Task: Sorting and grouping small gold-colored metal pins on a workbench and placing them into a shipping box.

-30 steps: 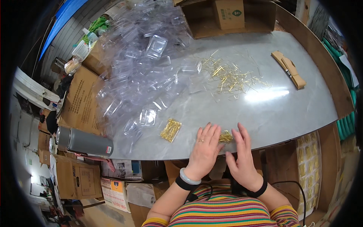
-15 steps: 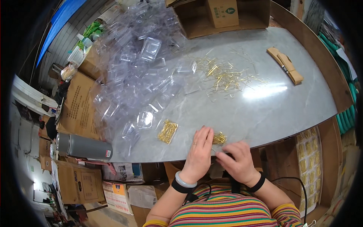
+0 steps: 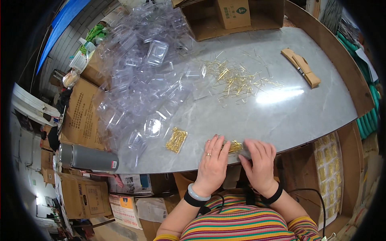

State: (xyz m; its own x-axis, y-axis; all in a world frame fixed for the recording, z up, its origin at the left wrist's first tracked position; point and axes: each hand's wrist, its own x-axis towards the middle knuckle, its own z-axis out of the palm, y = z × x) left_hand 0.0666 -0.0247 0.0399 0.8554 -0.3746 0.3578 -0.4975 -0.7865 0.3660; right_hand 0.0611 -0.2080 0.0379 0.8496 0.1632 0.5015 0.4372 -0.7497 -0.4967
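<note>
Between my two hands, by the table's near edge, lies a small bunch of gold wire hooks. My left hand rests flat at the bunch's left side, fingers stretched out and partly covering it. My right hand is on its right side, open, with fingers extended and thumb apart; whether it touches the hooks I cannot tell. Left of my left hand, a clear plastic box packed with gold hooks lies on the table. Farther off is a loose scatter of gold hooks.
A large heap of clear plastic boxes covers the table's left side. A grey bottle lies at the left edge. A cardboard box stands at the back; a folded brown strip lies right. Filled packs sit below the right edge.
My right hand has moved slightly right and away from me, its fingers straightening. My left fingers have spread a little. More of the hook bunch shows between them.
</note>
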